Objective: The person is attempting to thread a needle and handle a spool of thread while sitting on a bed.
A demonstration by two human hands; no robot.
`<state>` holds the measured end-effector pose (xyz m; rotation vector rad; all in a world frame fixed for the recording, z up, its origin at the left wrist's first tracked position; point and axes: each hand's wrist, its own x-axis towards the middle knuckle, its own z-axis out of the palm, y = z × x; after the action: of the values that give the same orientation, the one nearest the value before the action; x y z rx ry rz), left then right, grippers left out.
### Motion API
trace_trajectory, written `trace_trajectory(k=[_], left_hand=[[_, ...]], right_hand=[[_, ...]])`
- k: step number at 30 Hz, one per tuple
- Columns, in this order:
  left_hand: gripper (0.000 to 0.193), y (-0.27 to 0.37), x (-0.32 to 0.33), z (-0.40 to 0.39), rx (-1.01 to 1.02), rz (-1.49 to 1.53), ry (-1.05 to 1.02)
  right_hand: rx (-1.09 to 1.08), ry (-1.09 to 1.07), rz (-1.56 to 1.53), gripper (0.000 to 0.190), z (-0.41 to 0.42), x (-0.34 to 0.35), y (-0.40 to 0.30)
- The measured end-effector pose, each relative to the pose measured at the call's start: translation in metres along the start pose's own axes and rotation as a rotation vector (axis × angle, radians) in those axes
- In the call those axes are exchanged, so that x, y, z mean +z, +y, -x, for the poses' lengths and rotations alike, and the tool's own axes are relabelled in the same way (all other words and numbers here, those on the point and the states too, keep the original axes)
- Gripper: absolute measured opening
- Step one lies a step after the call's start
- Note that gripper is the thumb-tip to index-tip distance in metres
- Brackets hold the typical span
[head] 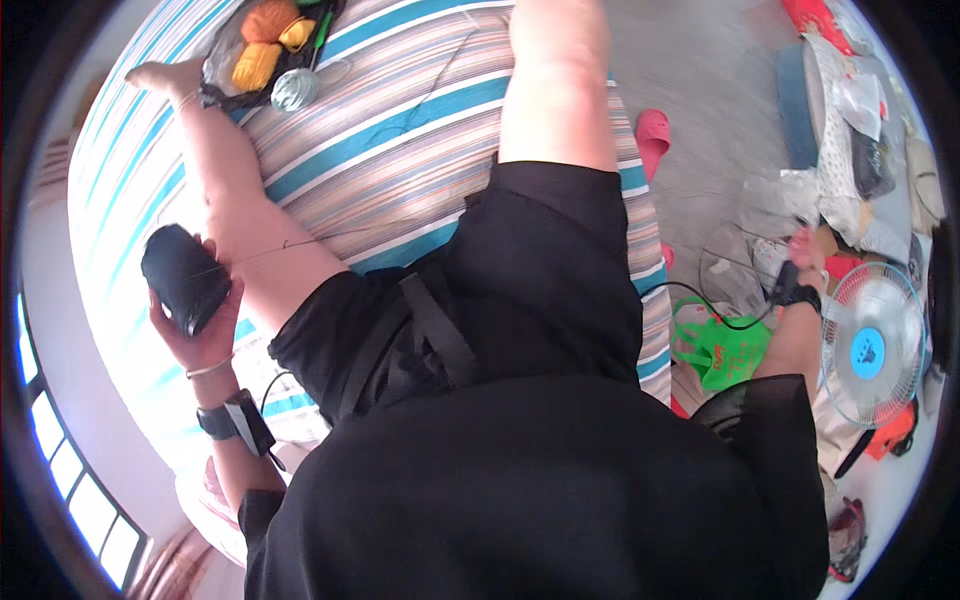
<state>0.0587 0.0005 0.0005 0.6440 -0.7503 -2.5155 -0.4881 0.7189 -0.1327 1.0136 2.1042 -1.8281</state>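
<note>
My left hand (206,339) is wrapped around a ball of black yarn (184,274), held above the bed beside my bent left leg. A dark strand of yarn (300,241) leaves the ball and crosses over my thigh to the right. Far out to the right, past the edge of the bed, is my right hand (805,251). It is blurred, and whether its fingers hold the strand cannot be made out. Both wrists wear a black strap with a small device and a cable.
A dark bag (214,94) holding orange yarn (270,21) and yellow yarn (256,67) lies by my left foot, with a pale green yarn ball (295,91) beside it. A fan (840,360), a green bag (709,341) and a pink clog (652,135) stand off the striped bed (390,180).
</note>
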Motion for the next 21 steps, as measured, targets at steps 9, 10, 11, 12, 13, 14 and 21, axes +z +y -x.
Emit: trace_trajectory(k=[9, 10, 11, 12, 13, 14, 21], left_hand=[[0.074, 0.051, -0.009, 0.008, 0.145, -0.009, 0.124], [0.073, 0.061, -0.011, 0.010, 0.192, -0.058, 0.199], [0.073, 0.072, -0.013, 0.013, 0.233, -0.085, 0.242], [0.071, 0.084, -0.014, 0.016, 0.207, -0.113, 0.175], [0.068, 0.095, -0.014, 0.021, 0.213, -0.137, 0.199], [0.067, 0.103, -0.013, 0.025, 0.218, -0.155, 0.218], [0.073, 0.116, 0.010, 0.038, 0.211, -0.289, 0.092]], right_hand=[[-0.141, 0.109, 0.248, 0.025, -0.040, -0.027, 0.012], [-0.163, 0.111, 0.281, 0.025, -0.040, -0.028, 0.012], [-0.183, 0.097, 0.313, 0.024, -0.044, -0.022, 0.012], [-0.213, 0.088, 0.353, 0.024, -0.045, -0.018, 0.012], [-0.239, 0.078, 0.389, 0.024, -0.045, -0.012, 0.011], [-0.270, 0.065, 0.424, 0.023, -0.044, -0.005, 0.012], [-0.548, -0.138, 0.604, 0.020, -0.015, 0.089, -0.006]])
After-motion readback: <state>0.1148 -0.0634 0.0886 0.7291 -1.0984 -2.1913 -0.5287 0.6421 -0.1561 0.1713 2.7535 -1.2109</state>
